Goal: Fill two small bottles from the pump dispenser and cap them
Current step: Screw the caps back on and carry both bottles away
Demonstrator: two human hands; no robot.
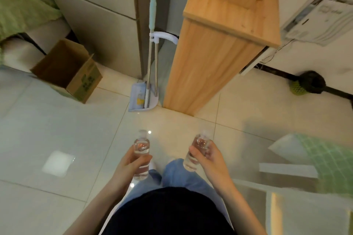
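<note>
over tiles (57, 120), left hand (131, 161) and right hand (209, 158) grip clear bottles (141, 146) (201, 142)

Two small clear bottles sit upright at lower centre of the frame. The left bottle (141, 155) and the right bottle (197, 151) are capped and hold clear liquid.

Glossy tile floor (57, 129), wooden cabinet (215, 59)
</note>
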